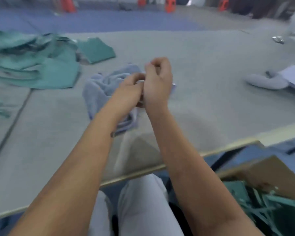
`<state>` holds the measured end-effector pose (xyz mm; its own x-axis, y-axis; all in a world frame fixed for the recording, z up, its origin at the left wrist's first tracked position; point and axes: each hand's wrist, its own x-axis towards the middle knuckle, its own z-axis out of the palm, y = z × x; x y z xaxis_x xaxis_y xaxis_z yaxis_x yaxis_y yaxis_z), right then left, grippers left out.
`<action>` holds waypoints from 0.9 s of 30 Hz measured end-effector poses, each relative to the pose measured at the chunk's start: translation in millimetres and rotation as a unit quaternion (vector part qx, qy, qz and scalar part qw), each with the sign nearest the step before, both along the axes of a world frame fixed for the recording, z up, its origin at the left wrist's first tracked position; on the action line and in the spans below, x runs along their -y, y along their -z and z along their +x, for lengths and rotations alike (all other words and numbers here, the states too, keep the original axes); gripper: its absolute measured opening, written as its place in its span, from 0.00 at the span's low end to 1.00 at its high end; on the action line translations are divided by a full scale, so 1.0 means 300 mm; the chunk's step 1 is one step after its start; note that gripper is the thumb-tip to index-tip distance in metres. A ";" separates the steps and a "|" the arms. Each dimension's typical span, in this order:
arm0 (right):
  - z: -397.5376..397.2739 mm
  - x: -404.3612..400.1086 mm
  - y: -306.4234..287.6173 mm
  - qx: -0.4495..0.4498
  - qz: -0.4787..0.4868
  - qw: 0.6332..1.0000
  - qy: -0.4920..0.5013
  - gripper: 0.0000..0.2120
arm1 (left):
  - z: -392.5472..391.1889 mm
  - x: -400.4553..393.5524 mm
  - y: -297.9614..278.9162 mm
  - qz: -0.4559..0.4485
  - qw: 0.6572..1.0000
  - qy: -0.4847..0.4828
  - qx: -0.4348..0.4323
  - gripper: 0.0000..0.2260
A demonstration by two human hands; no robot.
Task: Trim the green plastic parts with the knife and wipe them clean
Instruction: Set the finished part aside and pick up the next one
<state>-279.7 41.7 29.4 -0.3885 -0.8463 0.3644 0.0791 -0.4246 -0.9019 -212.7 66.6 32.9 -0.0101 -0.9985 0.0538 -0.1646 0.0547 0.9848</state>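
Head view: the frame is blurred by motion. Both hands meet above the grey table [203, 86], touching each other. The right hand [157, 82] is raised with its fingers curled into a loose fist; a small pale object shows at its edges, but whether this is the knife cannot be told. The left hand [129, 89] lies just beside it, fingers bent toward the same point; what it holds, if anything, cannot be told. Directly beneath and to the left of the hands lies a crumpled light blue cloth [102, 89] on the table. Well to the left of the hands lies a pile of green plastic parts [34, 65], with one more green piece [95, 50] near its right edge. Below and to the right of the hands, off the table edge, a cardboard box [269, 174] holds further green parts [255, 201].
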 end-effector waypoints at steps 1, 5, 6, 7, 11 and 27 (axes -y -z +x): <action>0.066 0.020 -0.003 -0.033 0.005 0.999 -0.030 0.13 | 0.066 0.005 0.003 -0.007 0.999 -0.031 0.001 0.11; 0.252 0.084 0.009 -0.216 0.031 0.969 -0.118 0.08 | 0.291 0.030 0.049 -0.019 0.990 -0.141 0.017 0.13; 0.274 0.097 0.019 -0.266 0.038 0.955 -0.126 0.06 | 0.332 0.038 0.073 -0.016 0.985 -0.170 0.007 0.13; 0.286 0.108 0.033 -0.317 0.048 0.939 -0.128 0.03 | 0.366 0.046 0.100 -0.006 0.980 -0.200 -0.018 0.13; 0.257 0.117 0.092 -0.489 0.080 0.855 -0.153 0.18 | 0.440 0.074 0.180 0.026 0.952 -0.268 -0.142 0.11; 0.088 0.267 -0.080 -0.131 0.127 0.975 -0.124 0.08 | 0.475 0.112 0.203 -0.049 0.930 -0.318 -0.178 0.12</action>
<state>-253.4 -38.5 53.5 -0.0824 -0.9783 0.1901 -0.0954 -0.1821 -0.9786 -70.2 32.9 -27.9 0.6162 -0.7870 0.0315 0.1413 0.1497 0.9786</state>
